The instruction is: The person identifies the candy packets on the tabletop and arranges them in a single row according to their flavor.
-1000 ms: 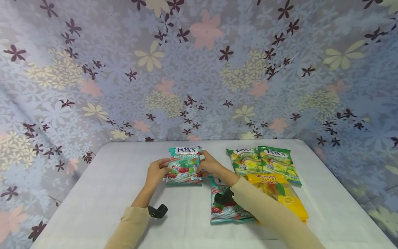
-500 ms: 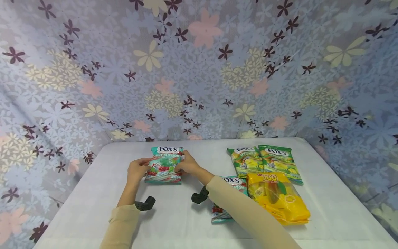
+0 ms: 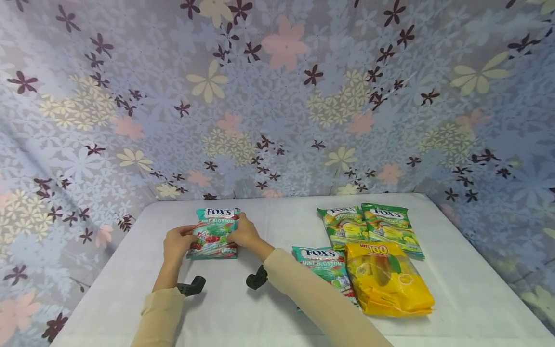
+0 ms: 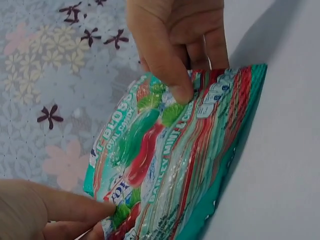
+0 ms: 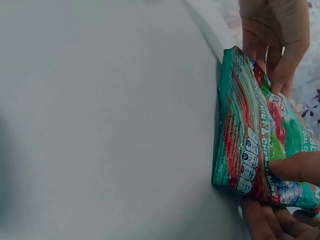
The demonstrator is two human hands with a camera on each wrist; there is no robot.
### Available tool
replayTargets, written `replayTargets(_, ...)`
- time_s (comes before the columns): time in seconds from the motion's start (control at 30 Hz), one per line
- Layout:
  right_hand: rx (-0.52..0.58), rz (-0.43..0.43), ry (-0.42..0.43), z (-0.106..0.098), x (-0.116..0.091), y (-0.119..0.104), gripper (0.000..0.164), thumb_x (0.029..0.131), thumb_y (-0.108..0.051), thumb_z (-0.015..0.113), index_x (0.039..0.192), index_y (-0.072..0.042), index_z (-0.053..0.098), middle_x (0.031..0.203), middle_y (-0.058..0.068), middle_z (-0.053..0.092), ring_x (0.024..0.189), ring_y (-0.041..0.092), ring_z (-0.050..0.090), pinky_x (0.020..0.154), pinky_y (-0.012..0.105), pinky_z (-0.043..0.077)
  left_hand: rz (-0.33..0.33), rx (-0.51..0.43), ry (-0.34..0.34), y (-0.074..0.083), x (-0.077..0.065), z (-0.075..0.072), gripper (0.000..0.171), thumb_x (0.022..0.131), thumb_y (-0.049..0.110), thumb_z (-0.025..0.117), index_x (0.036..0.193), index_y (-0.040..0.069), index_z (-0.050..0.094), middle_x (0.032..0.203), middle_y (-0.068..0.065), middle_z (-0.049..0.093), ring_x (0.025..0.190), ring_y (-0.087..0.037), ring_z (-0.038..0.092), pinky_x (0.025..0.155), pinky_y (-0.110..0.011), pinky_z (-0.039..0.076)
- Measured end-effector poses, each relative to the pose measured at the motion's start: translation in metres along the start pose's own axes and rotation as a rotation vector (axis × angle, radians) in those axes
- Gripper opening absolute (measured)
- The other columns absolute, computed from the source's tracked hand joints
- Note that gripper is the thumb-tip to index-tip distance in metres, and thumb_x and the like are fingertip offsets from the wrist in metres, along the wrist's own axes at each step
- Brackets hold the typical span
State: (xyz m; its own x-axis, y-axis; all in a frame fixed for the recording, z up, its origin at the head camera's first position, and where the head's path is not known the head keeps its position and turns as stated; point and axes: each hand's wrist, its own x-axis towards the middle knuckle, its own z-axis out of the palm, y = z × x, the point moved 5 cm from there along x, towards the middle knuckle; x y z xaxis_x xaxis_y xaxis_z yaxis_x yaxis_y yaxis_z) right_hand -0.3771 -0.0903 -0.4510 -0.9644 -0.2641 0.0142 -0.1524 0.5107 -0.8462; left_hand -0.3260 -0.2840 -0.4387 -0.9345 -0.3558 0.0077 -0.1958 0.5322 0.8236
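Green and red, one candy bag (image 3: pixel 213 236) is at the far left of the surface (image 3: pixel 231 318). The left hand (image 3: pixel 177 245) pinches its left side; the right hand (image 3: pixel 246 233) pinches its right side. A yellow bag (image 3: pixel 387 282) lies at the right.

The held mint candy bag (image 3: pixel 214 234) has moved further left.
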Motion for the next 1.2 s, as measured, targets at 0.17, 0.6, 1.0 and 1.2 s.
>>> replayTargets(0.17,-0.056,-0.013,0.022,0.006,0.001,-0.004,0.082,0.070,-0.010,0.080,0.138,0.008,0.037,0.113,0.022,0.061,0.097,0.030,0.061,0.083,0.040,0.051,-0.002,0.036,-0.029,-0.003,0.001,-0.003,0.045,0.083,0.011,0.068,0.124,-0.005,0.062,0.117,-0.024,0.063,0.108,-0.038,0.056,0.090,-0.051,0.041)
replayTargets(0.6,-0.189,0.007,0.059,0.013,-0.002,0.002,0.071,0.076,-0.020,0.081,0.135,0.003,0.049,0.120,0.015,0.063,0.107,0.029,0.060,0.091,0.040,0.048,-0.008,0.100,-0.016,-0.017,0.003,0.004,0.047,0.083,0.015,0.067,0.124,-0.006,0.061,0.120,-0.025,0.062,0.111,-0.042,0.054,0.089,-0.054,0.040)
replayTargets(1.0,-0.187,0.033,0.090,0.012,-0.002,0.003,0.053,0.077,-0.022,0.082,0.119,0.002,0.060,0.107,0.012,0.066,0.094,0.024,0.062,0.081,0.036,0.050,0.000,0.095,-0.002,-0.019,0.005,0.005,0.044,0.085,0.016,0.067,0.122,-0.007,0.061,0.115,-0.025,0.064,0.108,-0.041,0.056,0.090,-0.054,0.040)
replayTargets(1.2,-0.154,0.034,0.088,0.011,-0.005,0.002,0.051,0.077,-0.021,0.081,0.116,0.003,0.059,0.105,0.014,0.066,0.093,0.025,0.062,0.080,0.037,0.051,0.001,0.067,0.003,-0.020,0.003,0.006,0.044,0.086,0.014,0.066,0.123,-0.009,0.060,0.116,-0.028,0.062,0.108,-0.041,0.055,0.091,-0.053,0.040)
